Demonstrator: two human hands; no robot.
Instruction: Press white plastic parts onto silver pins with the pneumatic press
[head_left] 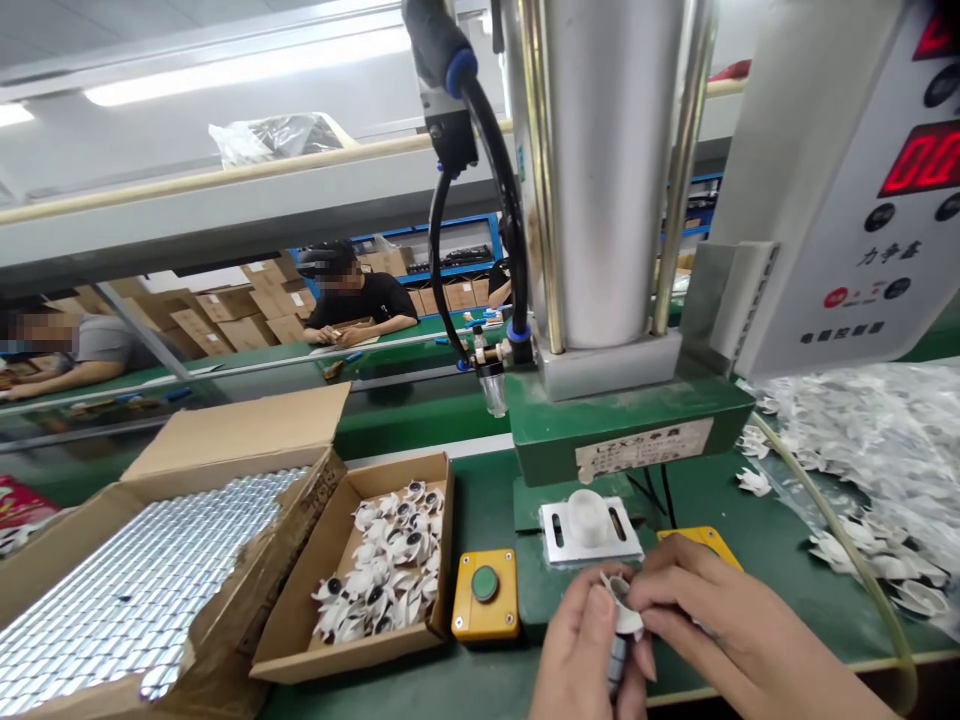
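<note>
My left hand (pixel 589 645) is closed around a small white fan-shaped plastic part (pixel 624 612) with curved fins. Under that part, a silvery cylinder (pixel 617 660) shows between the same fingers. My right hand (pixel 701 605) pinches the white part's edge from the other side, its fingertips close to my left thumb. Just beyond both hands, a round white fixture (pixel 590 518) sits on a slotted metal plate (pixel 556 535) beneath the press head (pixel 634 430).
Left of the press stand a yellow button box (pixel 485 622), a cardboard tray (pixel 300 655) of white finned parts, and a carton (pixel 330 475) of silvery cylinders. At right, a hose (pixel 832 530) crosses near loose white parts (pixel 870 550). Co-workers (pixel 367 300) sit across the bench.
</note>
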